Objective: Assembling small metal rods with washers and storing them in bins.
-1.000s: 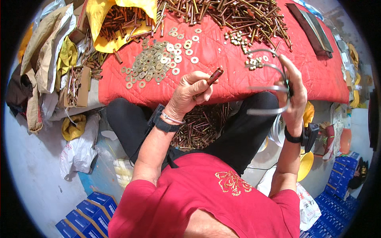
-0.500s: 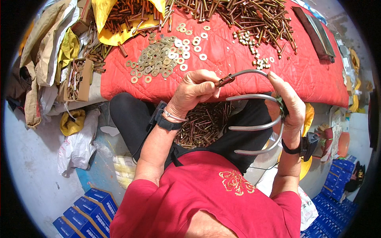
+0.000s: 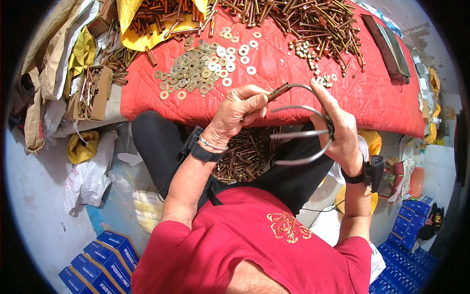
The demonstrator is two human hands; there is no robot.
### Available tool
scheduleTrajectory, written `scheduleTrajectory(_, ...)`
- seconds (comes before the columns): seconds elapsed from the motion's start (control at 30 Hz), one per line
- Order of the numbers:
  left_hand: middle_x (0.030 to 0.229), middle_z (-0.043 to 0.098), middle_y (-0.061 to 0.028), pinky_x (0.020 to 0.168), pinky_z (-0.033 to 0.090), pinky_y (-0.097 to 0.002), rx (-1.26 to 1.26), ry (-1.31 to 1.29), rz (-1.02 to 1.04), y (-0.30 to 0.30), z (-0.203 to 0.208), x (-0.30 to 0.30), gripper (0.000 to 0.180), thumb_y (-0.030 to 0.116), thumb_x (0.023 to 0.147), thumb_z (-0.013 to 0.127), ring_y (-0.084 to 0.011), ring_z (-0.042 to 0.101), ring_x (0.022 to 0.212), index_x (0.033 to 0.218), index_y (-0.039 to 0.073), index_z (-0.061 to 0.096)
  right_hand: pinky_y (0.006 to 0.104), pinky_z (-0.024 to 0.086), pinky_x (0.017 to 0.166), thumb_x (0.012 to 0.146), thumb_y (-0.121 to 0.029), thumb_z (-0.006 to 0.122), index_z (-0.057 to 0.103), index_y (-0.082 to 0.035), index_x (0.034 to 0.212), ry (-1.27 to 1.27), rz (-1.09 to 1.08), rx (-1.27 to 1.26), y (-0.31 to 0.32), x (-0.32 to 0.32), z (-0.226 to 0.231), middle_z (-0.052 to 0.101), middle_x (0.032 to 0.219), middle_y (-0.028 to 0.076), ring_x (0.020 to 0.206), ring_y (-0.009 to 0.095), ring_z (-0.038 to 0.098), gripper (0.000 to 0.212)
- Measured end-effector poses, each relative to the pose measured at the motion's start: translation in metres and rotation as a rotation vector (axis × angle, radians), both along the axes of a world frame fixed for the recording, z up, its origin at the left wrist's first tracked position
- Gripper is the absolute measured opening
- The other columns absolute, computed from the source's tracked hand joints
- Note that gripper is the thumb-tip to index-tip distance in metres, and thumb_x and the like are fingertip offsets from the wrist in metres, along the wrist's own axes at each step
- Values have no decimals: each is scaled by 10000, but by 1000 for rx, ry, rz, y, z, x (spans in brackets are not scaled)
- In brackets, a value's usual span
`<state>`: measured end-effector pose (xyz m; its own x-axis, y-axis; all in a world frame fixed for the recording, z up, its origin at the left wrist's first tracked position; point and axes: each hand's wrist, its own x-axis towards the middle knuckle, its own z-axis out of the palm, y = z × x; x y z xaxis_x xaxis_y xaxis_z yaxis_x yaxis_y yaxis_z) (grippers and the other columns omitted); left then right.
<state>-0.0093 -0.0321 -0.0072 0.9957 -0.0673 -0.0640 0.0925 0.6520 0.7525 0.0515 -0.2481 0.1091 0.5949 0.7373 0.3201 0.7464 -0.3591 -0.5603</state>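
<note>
In front of my lap, my left hand (image 3: 240, 110) pinches a short copper-brown metal sleeve (image 3: 278, 92) between thumb and fingertips. My right hand (image 3: 342, 134) grips a grey claw-like tool (image 3: 306, 159) with several curved prongs, fingers wrapped round the end where they meet. The uppermost prong reaches to the far end of the sleeve; whether its tip sits inside I cannot tell. Flat round washers (image 3: 196, 68) lie in a loose heap on the red quilted cover (image 3: 264, 63) beyond my left hand. Small pale nuts (image 3: 323, 81) lie just past my right fingertips.
A big pile of long bolts (image 3: 318, 29) covers the far right. A yellow bag (image 3: 137, 41) with copper-coloured sleeves lies far left, near a cardboard box (image 3: 100, 93). More metal pieces (image 3: 242, 157) lie between my legs. Blue boxes (image 3: 98, 264) are stacked lower left.
My right hand has moved left and slightly up with the tool, whose prongs now point more nearly straight left. The sleeve in my left hand has risen a little and tilts up more.
</note>
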Motion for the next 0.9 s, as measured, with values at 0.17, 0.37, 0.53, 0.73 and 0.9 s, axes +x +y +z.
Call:
scheduleTrajectory(0.17,631,585,10,374,227,-171,8,53,-2,5,-6,2,215,272,887,663,-1,365,428,925,61,669,369,532,754,791,59,612,452,-60,1361,-81,5,-20,6,3,-7,600,1174,217,979,373,631,604)
scheduleTrajectory(0.37,624,589,25,360,219,-180,91,90,52,5,-6,0,176,245,887,667,-3,346,405,832,78,667,383,530,619,739,78,580,435,-97,1384,-252,-44,-189,7,-3,-7,642,963,167,752,328,648,683)
scheduleTrajectory(0.53,638,592,9,364,222,-177,143,90,53,4,-11,2,193,258,892,661,-6,358,413,901,65,666,400,512,565,692,83,566,420,-108,1396,-276,-63,-289,11,-6,0,629,860,144,676,318,629,745)
scheduleTrajectory(0.73,641,565,31,366,218,-166,-131,-61,-106,5,-17,2,228,280,927,608,0,332,410,925,56,653,320,521,789,807,64,580,522,-55,1298,6,148,-60,7,29,9,612,1180,199,965,313,664,508)
scheduleTrajectory(0.9,663,469,39,346,286,-161,-295,94,109,9,-34,25,258,309,975,516,-14,323,422,1032,63,569,325,528,761,875,7,585,515,-92,1314,-227,-337,277,-24,70,-8,632,1180,159,989,219,661,456)
